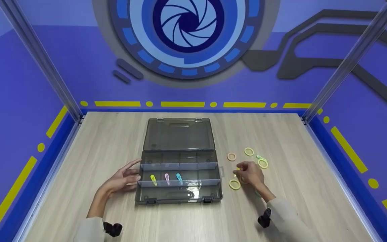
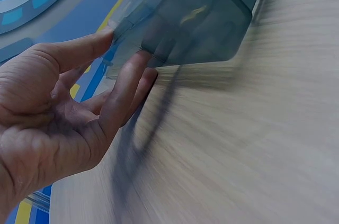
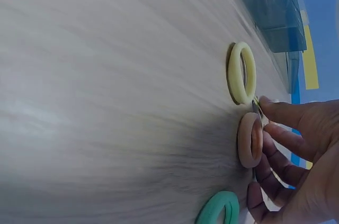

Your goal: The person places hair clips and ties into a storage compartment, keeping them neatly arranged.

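Pale wood-grain table [image 1: 291,141], clear-edged against blue printed walls [image 1: 62,60]. Left hand [image 1: 121,179], fingers extended, touches the open box [image 1: 179,201]; right hand [image 1: 251,173] pinches a small clip [image 3: 257,107] beside a yellow ring [image 3: 251,75].

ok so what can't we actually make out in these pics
1. Small yellow item, head view: its full shape is hidden by the right hand.
2. Green ring, right wrist view: cut off by the bottom edge; in the head view the right forearm covers most of it.
3. Box, left wrist view: top edge cuts it off, and its smoky wall blurs what's inside.
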`<state>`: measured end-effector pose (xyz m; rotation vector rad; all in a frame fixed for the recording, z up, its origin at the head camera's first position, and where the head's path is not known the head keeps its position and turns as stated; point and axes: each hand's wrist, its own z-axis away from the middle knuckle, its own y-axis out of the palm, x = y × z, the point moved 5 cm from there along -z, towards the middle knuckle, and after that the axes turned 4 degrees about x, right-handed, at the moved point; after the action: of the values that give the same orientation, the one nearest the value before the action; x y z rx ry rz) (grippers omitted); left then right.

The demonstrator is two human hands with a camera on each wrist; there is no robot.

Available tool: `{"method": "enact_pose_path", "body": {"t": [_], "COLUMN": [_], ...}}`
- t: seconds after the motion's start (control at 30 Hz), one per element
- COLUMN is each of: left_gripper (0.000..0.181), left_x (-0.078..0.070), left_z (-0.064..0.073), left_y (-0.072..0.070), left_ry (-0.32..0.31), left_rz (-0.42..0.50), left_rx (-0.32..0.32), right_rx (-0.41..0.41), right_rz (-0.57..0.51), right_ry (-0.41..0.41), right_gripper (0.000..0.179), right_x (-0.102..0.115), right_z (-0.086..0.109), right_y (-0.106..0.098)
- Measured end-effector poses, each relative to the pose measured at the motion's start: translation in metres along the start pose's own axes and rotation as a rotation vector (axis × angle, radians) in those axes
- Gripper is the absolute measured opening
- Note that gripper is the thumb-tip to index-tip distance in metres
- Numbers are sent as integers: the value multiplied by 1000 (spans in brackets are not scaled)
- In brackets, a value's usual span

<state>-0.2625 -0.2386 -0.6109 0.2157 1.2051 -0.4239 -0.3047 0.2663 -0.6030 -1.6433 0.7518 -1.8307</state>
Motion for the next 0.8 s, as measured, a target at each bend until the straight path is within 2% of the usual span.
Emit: {"method": "enact_pose_path", "body": {"t": [0.23, 0.5, 0.8], "left_gripper": [78, 78, 79], "left_x": [0, -1, 0], "left_z": [0, -1, -1], "left_y": [-1, -2, -2], "left_ry": [0, -5, 1], "left_rz": [-4, 3, -3], "left_rx": [1, -6, 3], "right_rx": [11, 29, -43], "right_rz": [-57, -87, -148], "right_ry": [-72, -75, -145], "right_gripper": [20, 20, 22], "right_x": [1, 0, 7], "right_z": [-3, -6, -4], "right_y": [3, 4, -2]}}
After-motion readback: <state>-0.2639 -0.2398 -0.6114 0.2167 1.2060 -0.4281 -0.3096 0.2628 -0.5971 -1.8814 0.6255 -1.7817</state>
